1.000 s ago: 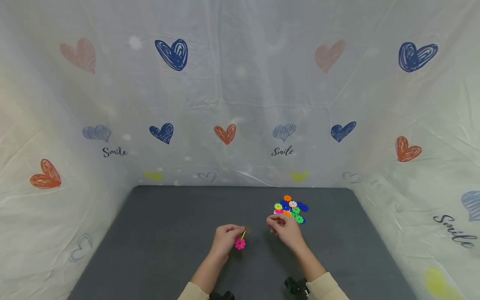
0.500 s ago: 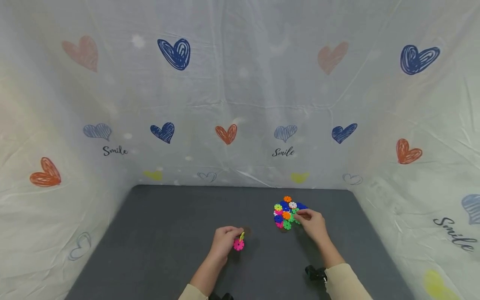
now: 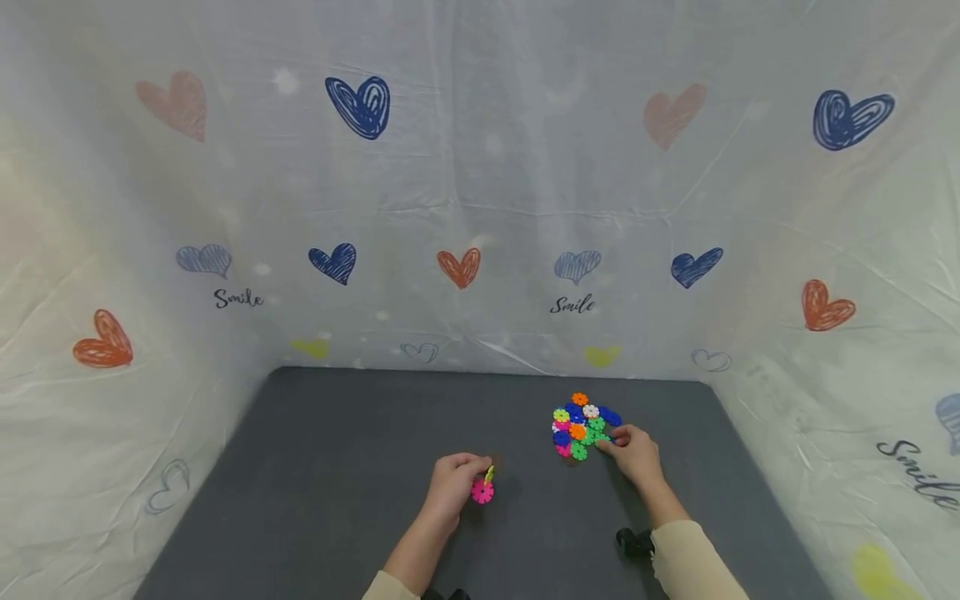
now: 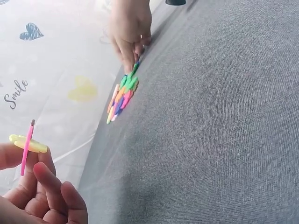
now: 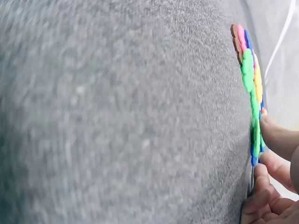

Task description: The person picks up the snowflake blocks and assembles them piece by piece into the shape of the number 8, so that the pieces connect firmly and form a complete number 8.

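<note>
Green discs (image 3: 579, 452) lie in a low pile (image 3: 577, 432) on the table (image 3: 337, 467), right of frame centre, immediately left of the nearer right grip (image 3: 636, 454); whether it holds one cannot be told. At lower centre, the left grip (image 3: 452, 482) pinches a yellow disc (image 4: 36, 145) crossed by a pink disc (image 3: 482, 492).

Cream sleeves (image 3: 696, 557), black wrist cameras (image 3: 634, 543) (small, rounded), bare hands (image 3: 637, 457)
</note>
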{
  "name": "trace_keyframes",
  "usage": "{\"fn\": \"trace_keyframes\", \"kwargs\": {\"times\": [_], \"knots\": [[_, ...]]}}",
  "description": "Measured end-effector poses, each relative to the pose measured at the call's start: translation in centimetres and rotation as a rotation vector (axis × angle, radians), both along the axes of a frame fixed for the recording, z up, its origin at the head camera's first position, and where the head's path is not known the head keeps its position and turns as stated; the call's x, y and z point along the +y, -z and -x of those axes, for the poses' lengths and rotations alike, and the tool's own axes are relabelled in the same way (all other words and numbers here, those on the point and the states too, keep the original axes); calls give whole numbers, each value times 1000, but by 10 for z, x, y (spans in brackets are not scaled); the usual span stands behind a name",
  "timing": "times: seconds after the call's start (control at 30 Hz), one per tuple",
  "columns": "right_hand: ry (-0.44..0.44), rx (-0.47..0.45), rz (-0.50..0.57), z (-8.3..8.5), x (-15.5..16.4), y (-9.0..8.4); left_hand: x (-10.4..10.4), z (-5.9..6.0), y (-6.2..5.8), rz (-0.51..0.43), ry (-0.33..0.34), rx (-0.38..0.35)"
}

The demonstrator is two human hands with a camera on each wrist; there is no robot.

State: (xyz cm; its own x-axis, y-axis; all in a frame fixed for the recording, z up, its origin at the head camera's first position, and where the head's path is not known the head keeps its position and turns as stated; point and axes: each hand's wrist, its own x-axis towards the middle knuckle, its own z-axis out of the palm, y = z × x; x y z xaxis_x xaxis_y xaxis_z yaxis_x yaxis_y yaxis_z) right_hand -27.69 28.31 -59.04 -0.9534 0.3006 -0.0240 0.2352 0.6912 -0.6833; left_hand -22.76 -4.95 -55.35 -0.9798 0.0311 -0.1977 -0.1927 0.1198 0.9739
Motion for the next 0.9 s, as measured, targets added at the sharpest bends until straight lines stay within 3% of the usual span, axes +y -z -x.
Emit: {"fn": "trace_keyframes", "kwargs": {"times": [0.2,0.37,0.7,0.9], "knots": [[13,-25,-4,3,0,2,2,1,0,5,4,-11],[19,-46,84,0,3,0,5,1,2,12,-3,-10],[-79,-29,300,-17,-21,-23,6,3,4,-52,18,-12],[-114,-11,333,-24,-40,-34,4,5,3,-103,42,-21]]}}
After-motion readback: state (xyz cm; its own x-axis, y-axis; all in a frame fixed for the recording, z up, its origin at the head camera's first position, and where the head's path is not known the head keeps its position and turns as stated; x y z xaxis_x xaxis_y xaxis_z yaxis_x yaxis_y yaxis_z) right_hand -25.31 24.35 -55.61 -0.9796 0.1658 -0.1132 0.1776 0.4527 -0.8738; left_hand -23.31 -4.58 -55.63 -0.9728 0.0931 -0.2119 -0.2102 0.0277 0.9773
